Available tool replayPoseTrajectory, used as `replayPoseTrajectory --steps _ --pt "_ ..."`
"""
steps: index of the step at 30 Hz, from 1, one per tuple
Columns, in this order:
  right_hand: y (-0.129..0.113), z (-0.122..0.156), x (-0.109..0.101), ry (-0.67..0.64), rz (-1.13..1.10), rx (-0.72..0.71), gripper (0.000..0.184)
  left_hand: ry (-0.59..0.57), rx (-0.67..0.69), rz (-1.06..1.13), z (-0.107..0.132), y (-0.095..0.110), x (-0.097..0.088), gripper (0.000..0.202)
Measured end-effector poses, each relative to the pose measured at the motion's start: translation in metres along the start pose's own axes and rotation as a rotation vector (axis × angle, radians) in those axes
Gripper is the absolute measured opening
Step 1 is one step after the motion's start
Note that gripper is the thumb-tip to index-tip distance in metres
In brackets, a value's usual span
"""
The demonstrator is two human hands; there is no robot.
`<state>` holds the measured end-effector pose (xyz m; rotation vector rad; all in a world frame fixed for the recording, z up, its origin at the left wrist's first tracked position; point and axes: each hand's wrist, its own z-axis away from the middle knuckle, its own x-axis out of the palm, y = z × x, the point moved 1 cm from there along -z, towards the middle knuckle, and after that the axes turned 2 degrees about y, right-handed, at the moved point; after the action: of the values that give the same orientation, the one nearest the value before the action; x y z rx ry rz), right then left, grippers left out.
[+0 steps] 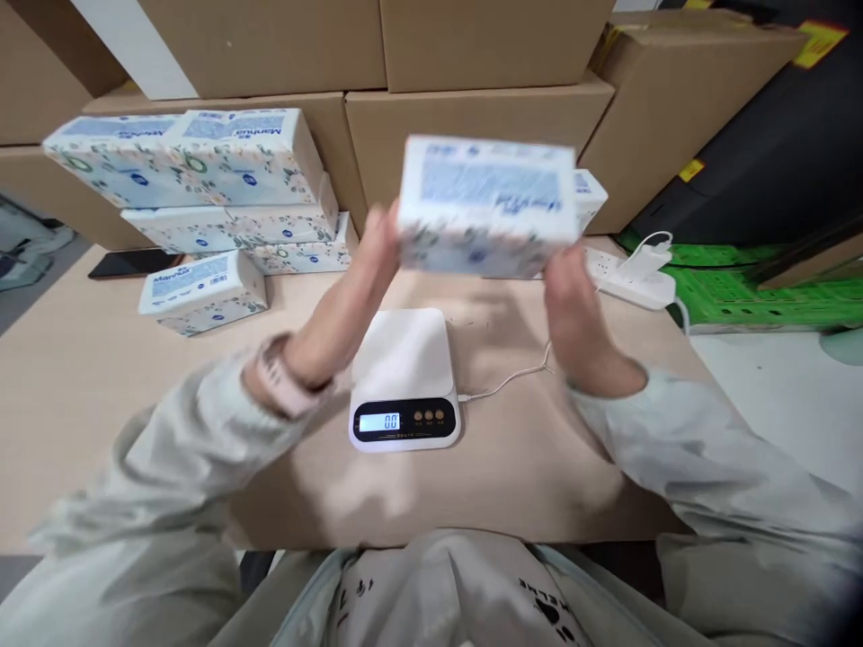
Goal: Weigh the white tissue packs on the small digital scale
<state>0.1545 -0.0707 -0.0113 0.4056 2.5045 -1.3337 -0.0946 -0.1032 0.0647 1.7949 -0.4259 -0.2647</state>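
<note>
Between my two hands, a white and blue tissue pack (489,202) with a floral print is held up above the table. My left hand (368,283) grips its left end, and my right hand (578,310) grips its right end; both are a little blurred. Below and nearer to me lies a white digital scale (404,355) with nothing on its plate, its lit display reading 0.0. Partly hidden behind the held pack and my right hand is another tissue pack (590,196).
Tissue packs (249,175) are stacked at the back left, with a single pack (206,292) in front and a dark phone (131,263) beside them. A white cable (505,385) runs from the scale towards a power strip (634,280). Cardboard boxes (472,121) wall off the back.
</note>
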Motion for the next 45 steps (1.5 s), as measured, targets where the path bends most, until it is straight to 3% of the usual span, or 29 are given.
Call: replayPoseTrajectory --steps 4,6,9,14,16,45 --pt "-0.037 0.067 0.048 -0.282 -0.186 -0.009 0.083 0.156 -0.112 -0.149 0.099 -0.028 -0.027 0.071" --pt "-0.036 0.083 0.061 -0.359 -0.204 0.025 0.083 0.194 -0.159 -0.189 0.126 -0.046 -0.032 0.073" --pt "-0.02 0.097 0.07 -0.37 -0.217 0.11 0.079 0.244 -0.17 -0.23 0.142 -0.07 -0.036 0.072" --pt "0.001 0.114 0.072 -0.079 -0.151 0.049 0.068 0.426 -0.038 -0.277 0.151 -0.098 -0.048 0.069" --pt "0.003 0.117 0.072 -0.026 -0.139 0.006 0.068 0.445 -0.012 -0.26 0.155 -0.105 -0.052 0.068" --pt "0.002 0.118 0.074 -0.112 -0.182 0.043 0.066 0.33 -0.062 -0.083 0.151 -0.103 -0.043 0.075"
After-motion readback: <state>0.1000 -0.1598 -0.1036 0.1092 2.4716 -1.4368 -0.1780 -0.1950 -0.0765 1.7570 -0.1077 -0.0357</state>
